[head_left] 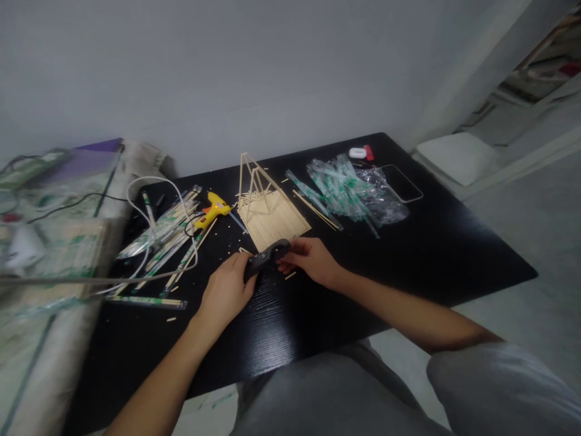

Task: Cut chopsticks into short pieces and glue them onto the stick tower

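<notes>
My left hand [229,284] is closed round the handle of a black hand tool [264,257] with a rounded, notched head; its exact kind is not clear. At that head, the fingers of my right hand [313,259] are pinched together. What they hold, if anything, is hidden. Just beyond both hands lies a flat base of bamboo sticks [276,221]. A slanted stick frame [255,181] stands upright on its far part. Short cut pieces lie on the base beside the frame. One small stick piece [290,275] rests on the table below my right fingers.
A yellow glue gun [213,210] with a white cable [196,242] lies left of the base, near wrapped chopsticks [158,242]. To the right are crumpled plastic wrappers [342,184], a phone [402,183] and a white case [357,153]. The black table [454,242] meets a wall behind.
</notes>
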Tool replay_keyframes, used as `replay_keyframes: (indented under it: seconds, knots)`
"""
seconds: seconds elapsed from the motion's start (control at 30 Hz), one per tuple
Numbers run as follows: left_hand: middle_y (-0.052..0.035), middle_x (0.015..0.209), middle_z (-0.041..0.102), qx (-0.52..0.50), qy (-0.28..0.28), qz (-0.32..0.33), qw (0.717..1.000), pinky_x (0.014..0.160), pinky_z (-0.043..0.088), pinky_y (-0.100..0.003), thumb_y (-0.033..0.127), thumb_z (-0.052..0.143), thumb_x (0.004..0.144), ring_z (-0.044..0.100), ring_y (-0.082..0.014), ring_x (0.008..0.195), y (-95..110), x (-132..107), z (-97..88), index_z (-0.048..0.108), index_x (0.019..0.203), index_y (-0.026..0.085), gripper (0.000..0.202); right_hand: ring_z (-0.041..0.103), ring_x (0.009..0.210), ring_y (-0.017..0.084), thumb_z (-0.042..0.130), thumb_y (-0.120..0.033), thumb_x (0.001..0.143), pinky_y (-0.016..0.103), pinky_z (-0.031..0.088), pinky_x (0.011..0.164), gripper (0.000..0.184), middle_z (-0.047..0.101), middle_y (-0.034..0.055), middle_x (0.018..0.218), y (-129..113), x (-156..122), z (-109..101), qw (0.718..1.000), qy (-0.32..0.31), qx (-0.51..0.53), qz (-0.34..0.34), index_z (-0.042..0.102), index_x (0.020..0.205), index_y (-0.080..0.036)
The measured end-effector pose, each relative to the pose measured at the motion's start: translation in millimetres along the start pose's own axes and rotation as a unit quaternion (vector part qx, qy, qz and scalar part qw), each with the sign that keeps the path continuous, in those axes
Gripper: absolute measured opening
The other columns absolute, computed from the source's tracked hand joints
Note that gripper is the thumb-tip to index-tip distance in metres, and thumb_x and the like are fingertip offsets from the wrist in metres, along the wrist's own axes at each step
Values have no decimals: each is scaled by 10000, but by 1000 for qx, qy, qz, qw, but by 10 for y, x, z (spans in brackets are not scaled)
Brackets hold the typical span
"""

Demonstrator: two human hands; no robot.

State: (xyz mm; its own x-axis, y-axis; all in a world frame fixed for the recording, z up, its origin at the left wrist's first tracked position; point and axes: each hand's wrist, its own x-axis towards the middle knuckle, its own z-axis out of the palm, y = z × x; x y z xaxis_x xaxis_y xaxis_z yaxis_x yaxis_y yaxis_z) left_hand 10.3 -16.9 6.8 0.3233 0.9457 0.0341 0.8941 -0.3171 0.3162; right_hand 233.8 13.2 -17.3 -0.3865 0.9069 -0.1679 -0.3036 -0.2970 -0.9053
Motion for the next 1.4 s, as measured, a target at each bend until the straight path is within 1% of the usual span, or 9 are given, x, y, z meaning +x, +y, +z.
replay_keyframes:
  seconds: [0.2,0.63,0.73,1.07,1.4]
  knots:
    - [-82,1042,676,1,3,2,1000,822,540,-364,226,515,942,678,-253,956,18,7,-13,570,1110,196,179,721,638,148,902,-430,660,288,622,646,387,764,37,763,1,-9,5,1000,8,-6,3,718,832,-137]
    - [-86,1008,682,-5,0,-1,1000,819,541,-379,232,510,940,682,-266,935,32,13,-12,581,1097,187,178,715,631,147,898,-463,655,287,619,644,413,765,37,761,-4,-8,-2,1000,12,-18,-3,722,838,-137]
    - [-90,1023,683,-6,-5,-5,1000,829,537,-375,232,513,943,682,-263,942,38,10,-11,576,1092,188,168,716,631,147,897,-466,656,287,620,645,414,765,38,758,-9,-11,1,1000,11,-22,-4,727,842,-137]
    - [-77,981,696,25,-27,-26,999,778,523,-349,202,522,934,689,-252,884,35,11,-8,570,1042,193,119,707,624,143,889,-502,653,278,615,634,438,755,35,741,-2,-9,7,999,8,-29,-13,723,833,-139]
    - [-77,1003,708,39,-39,-35,998,763,520,-338,158,520,919,700,-249,887,69,4,-38,565,1039,199,135,704,640,145,880,-466,684,295,612,665,385,749,33,759,10,-21,12,999,13,-34,-15,725,830,-145]
